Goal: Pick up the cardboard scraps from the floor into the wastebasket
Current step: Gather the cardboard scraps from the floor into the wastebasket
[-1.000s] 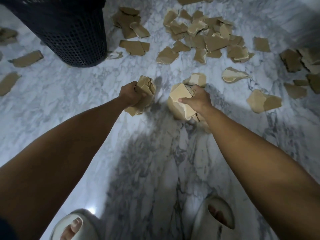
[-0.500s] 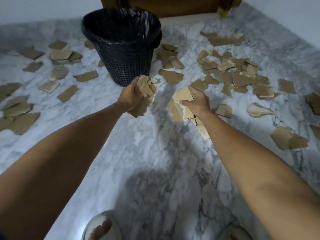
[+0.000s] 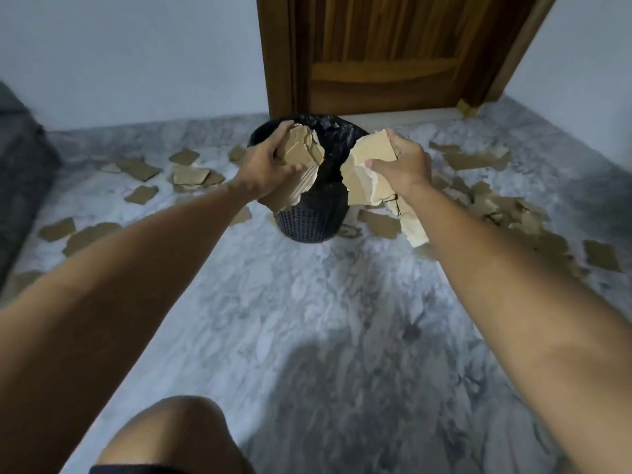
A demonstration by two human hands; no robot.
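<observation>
A black mesh wastebasket (image 3: 313, 220) with a dark liner stands on the marble floor in front of a wooden door. My left hand (image 3: 265, 164) grips a bundle of brown cardboard scraps (image 3: 301, 150) just over the basket's left rim. My right hand (image 3: 402, 164) clutches a second, paler stack of scraps (image 3: 367, 169) at the basket's right side, its lower end hanging beside the basket wall. Several loose scraps lie on the floor to the left (image 3: 189, 174) and to the right (image 3: 506, 213) of the basket.
The wooden door (image 3: 383, 53) and pale walls close off the far side. A dark piece of furniture (image 3: 20, 176) stands along the left edge. My bare knee (image 3: 171, 436) shows at the bottom. Grey-veined marble floor (image 3: 307, 319) stretches between me and the basket.
The view has lifted from the floor to the door. Both hands, each still holding scraps, have risen and moved forward to the wastebasket's rim.
</observation>
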